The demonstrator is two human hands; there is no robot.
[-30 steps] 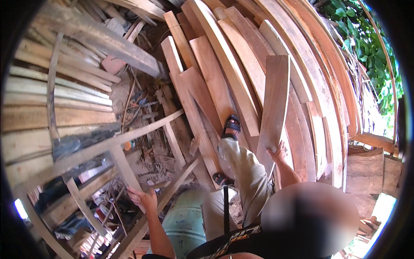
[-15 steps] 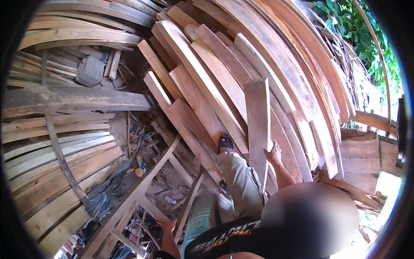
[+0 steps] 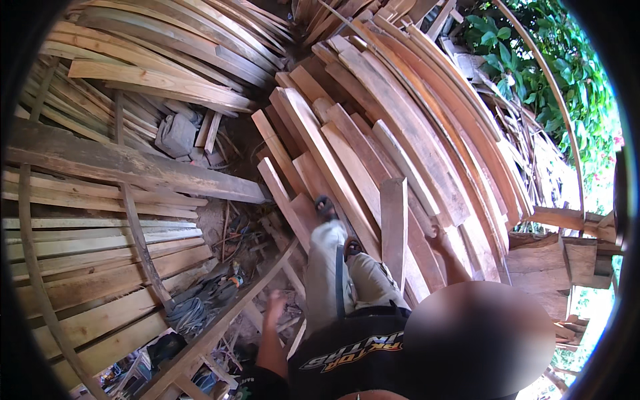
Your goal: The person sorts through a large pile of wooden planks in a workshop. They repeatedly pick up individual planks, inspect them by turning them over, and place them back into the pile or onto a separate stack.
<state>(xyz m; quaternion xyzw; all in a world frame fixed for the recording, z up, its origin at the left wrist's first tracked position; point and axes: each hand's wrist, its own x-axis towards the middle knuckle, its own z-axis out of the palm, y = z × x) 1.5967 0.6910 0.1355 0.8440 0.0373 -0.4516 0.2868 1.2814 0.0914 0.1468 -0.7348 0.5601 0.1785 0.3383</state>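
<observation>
My right hand (image 3: 438,235) is wrapped around the edge of a short plank (image 3: 394,223), fingers pressed against its right side near the lower half. The plank stands nearly upright, leaning against the big stack of boards (image 3: 400,127) that slopes up and away in front of me. Its top end is cut square and reaches up among the long curved boards.

My left hand (image 3: 275,305) hangs free at my side, holding nothing; it is blurred, and I cannot tell whether the fingers are spread or curled. It is just beside a thin slanted wooden rail (image 3: 227,327) that runs from lower left toward the boards.

My legs are planted on the lower boards of the stack, one foot (image 3: 325,207) higher up, the other (image 3: 352,248) just below it, left of the plank.

To the left lies a heavy grey beam (image 3: 133,167) across more stacked boards. Scraps and clutter cover the ground (image 3: 233,267) between. Green leaves (image 3: 567,73) show at upper right.
</observation>
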